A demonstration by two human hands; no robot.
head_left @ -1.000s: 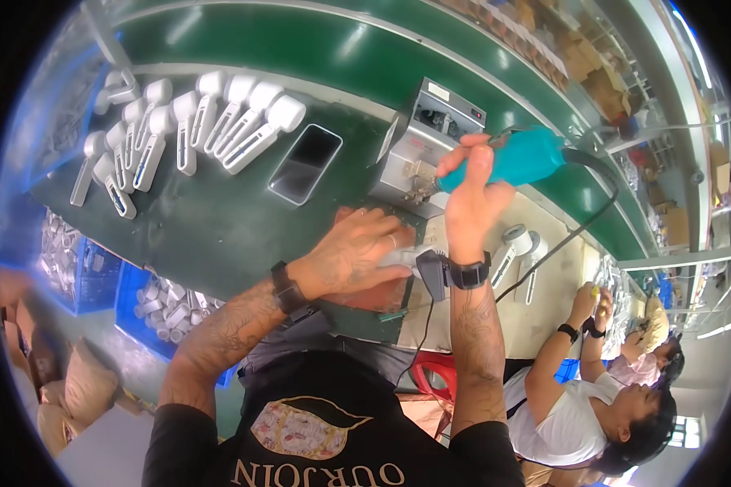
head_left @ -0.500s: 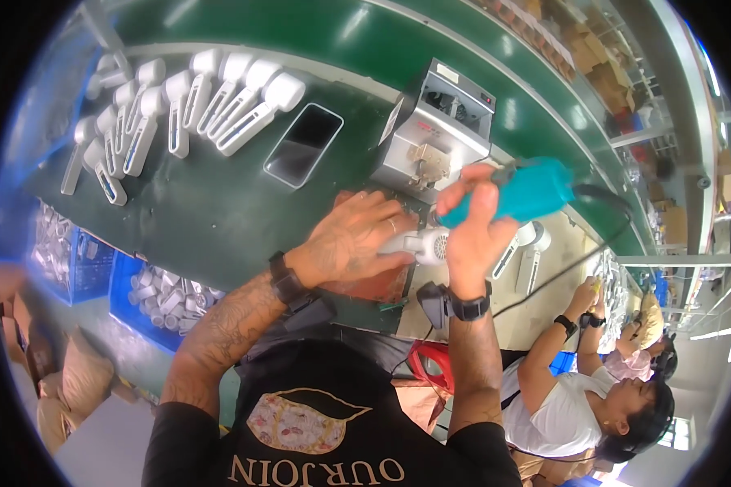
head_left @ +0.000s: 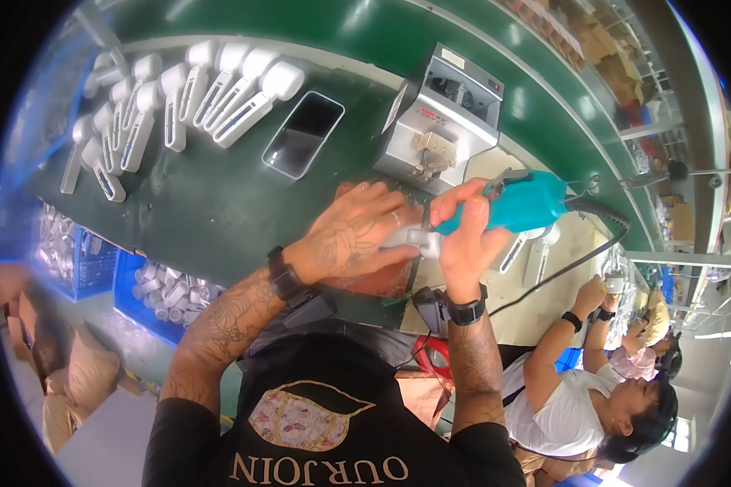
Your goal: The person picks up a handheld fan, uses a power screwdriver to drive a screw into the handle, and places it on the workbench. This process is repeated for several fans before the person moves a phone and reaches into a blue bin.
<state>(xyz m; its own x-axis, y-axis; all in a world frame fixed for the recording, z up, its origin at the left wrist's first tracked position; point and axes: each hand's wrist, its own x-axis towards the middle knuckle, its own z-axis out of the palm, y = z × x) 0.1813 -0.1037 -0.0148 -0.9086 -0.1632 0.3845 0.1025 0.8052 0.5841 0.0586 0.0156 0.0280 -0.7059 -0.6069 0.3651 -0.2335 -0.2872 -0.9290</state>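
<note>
My left hand [head_left: 353, 229] is closed around a white handheld fan [head_left: 414, 238] with a round head, above a reddish mat [head_left: 375, 282] on the bench. Most of the fan's handle is hidden under my fingers. My right hand [head_left: 466, 247] grips a teal electric screwdriver [head_left: 529, 203], tilted with its cable trailing to the right. The front of the screwdriver points at the fan's head; whether its tip touches is hidden by my fingers. A grey metal box-shaped machine [head_left: 447, 122] stands just beyond both hands.
Several similar white fans [head_left: 248, 112] lie in rows at the far left, beside a phone [head_left: 303, 134]. More white fans [head_left: 518, 247] lie to the right. Blue crates [head_left: 124, 296] of white parts stand left below the bench. A co-worker [head_left: 577, 398] works at the right.
The fan has turned in my left hand, and its round grille no longer shows. The screwdriver has tipped and shifted slightly lower, still in my right hand.
</note>
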